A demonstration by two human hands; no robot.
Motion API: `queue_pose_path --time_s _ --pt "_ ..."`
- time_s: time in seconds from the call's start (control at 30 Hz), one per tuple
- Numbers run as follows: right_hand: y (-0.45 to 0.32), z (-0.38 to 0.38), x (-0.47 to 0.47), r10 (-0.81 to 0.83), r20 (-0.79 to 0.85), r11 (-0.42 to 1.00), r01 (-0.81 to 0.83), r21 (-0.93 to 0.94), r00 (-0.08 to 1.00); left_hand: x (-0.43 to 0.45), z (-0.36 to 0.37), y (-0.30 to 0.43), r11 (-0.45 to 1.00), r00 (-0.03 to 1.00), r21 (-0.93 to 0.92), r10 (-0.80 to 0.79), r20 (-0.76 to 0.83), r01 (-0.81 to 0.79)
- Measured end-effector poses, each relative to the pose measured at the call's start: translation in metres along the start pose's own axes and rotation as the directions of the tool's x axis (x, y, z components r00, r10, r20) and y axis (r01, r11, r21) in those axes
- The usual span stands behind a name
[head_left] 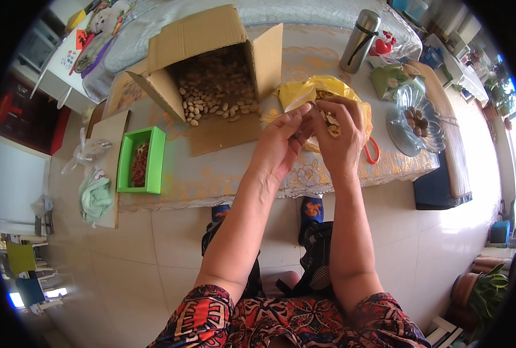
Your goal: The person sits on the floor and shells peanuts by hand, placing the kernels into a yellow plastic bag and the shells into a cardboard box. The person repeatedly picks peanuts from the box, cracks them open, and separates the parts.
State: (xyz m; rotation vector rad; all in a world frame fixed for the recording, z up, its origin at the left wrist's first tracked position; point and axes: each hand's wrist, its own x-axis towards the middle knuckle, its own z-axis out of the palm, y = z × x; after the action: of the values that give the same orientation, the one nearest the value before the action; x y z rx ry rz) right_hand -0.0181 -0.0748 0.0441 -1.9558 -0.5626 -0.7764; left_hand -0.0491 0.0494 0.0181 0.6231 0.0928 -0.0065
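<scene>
My left hand point(289, 132) and my right hand point(339, 126) meet at the fingertips over a yellow plastic bag point(349, 89) holding peanut shells point(331, 124). Something small and dark shows between the fingertips; the fingers hide most of it, and I cannot tell which hand holds it. Left of the hands, a cardboard box point(197, 35) lies on its side with its flaps spread, and unshelled peanuts point(201, 104) fill its opening. Farther left, a green open box point(156, 161) contains reddish shelled peanuts point(139, 167).
A steel thermos point(360, 41) stands at the back right. A clear glass dish point(429, 117) with round brown items, a green packet point(393, 82) and an orange loop point(372, 152) are on the right. A light green cloth point(96, 198) and a clear plastic bag point(88, 152) lie left of the green box.
</scene>
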Motion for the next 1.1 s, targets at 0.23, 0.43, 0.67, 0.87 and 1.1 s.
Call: queue_pose_path --time_s 0.23,0.43,0.67,0.87,1.1 --pt "-0.013 0.016 -0.005 -0.088 0.096 0.996 0.09 -0.022 0.992 -0.012 -0.012 0.022 0.998 0.987 0.067 -0.001 -0.162 0.012" --pt "-0.008 0.014 -0.011 0.196 0.268 0.915 -0.274 0.296 0.943 -0.013 -0.015 0.025 0.967 0.988 0.244 0.1 -0.118 -0.068" --pt "0.004 0.021 -0.02 0.555 0.329 0.48 -0.617 0.624 0.764 -0.008 0.001 0.004 0.933 0.981 0.32 0.19 -0.045 -0.166" --pt "0.013 0.003 -0.014 0.395 0.255 0.77 -0.47 0.431 0.883 -0.001 0.007 0.0 0.982 0.992 0.164 0.107 -0.066 -0.095" --pt "0.024 -0.014 -0.01 0.345 0.376 0.754 -0.492 0.436 0.86 0.005 0.009 -0.006 0.941 0.992 0.321 -0.078 -0.1 0.107"
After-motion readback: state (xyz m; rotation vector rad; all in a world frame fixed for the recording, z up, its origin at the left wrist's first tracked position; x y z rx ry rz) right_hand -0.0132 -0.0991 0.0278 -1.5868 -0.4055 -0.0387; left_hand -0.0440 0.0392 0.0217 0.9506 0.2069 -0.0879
